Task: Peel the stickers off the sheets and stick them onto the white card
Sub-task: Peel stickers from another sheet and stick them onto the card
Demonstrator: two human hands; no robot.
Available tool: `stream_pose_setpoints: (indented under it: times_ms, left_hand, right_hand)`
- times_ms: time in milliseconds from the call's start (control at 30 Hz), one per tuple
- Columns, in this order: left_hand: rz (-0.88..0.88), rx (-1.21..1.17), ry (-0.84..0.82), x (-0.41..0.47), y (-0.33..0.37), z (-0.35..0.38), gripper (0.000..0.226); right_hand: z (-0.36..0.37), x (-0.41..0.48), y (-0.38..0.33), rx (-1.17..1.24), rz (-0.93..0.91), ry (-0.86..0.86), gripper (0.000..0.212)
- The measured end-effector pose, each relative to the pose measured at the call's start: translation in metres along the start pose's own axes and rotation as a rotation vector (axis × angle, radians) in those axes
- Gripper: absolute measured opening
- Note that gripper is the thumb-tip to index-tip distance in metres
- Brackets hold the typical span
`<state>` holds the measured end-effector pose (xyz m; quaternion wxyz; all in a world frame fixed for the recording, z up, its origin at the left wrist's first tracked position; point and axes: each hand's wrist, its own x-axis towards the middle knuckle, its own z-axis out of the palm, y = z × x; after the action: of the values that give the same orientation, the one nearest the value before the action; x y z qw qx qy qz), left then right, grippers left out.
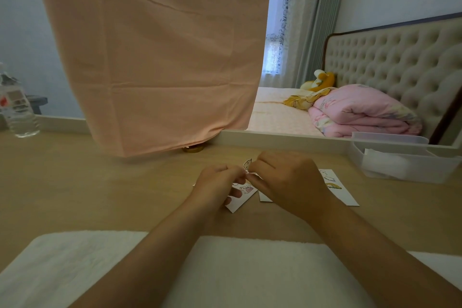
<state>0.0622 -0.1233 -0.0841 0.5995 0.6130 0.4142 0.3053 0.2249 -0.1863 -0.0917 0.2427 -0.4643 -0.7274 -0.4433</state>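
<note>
A small sticker with an outlined cartoon figure stands upright above the middle of the counter, caught between the fingertips of both hands. The left hand has its fingers curled in and pinches the sticker's lower edge from the left. The right hand meets it from the right with thumb and forefinger pinched on the same piece. The fingers cover the join, so I cannot tell whether the sticker is free of its backing.

Directly under the left hand lies a sticker sheet, white with small pink figures, flat on the counter and angled toward the near edge. Just beside it, running out from under the right hand, lies a long white strip with a cloud and a rainbow on it. It may be the white card, though the right hand hides much of it.

A white towel covers the near edge of the counter under both forearms. A clear plastic box holding something white sits at the far right. A peach cloth hangs down to the counter's back, with a gold-coloured round thing showing under its hem. A clear water bottle stands at the far left. Beyond the counter's back rim a bed shows, with a folded pink quilt.
</note>
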Motion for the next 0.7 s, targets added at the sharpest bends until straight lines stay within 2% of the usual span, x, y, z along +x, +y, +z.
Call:
stream_pose_setpoints:
  times_ms: [67,133,233,300,400,500,700]
  left_hand:
    - [0.119,0.18,0.06,0.002,-0.006,0.001,0.017]
    - [0.267,0.323,0.086,0.003,-0.012,0.001,0.02]
    - [0.381,0.473,0.038,0.005,-0.017,-0.003,0.019]
    - [0.445,0.623,0.002,0.007,-0.019,-0.007,0.018]
    - [0.519,0.739,-0.031,0.009,-0.022,-0.007,0.017]
    - [0.609,0.843,-0.016,0.01,-0.023,-0.005,0.015]
    - [0.748,0.961,0.023,0.014,-0.014,0.0,0.01]
  right_hand:
    - [0.0,-0.001,0.0,0.084,0.029,-0.085,0.022]
    - [-0.002,-0.001,0.001,0.195,0.156,-0.177,0.029]
    - [-0.008,-0.001,0.008,0.361,0.412,-0.286,0.031]
    - [-0.01,-0.001,0.015,0.441,0.499,-0.36,0.028]
    - [-0.012,0.002,0.02,0.5,0.533,-0.463,0.019]
    - [-0.014,0.002,0.018,0.524,0.561,-0.492,0.005]
    - [-0.02,0.004,0.023,0.468,0.611,-0.548,0.003]
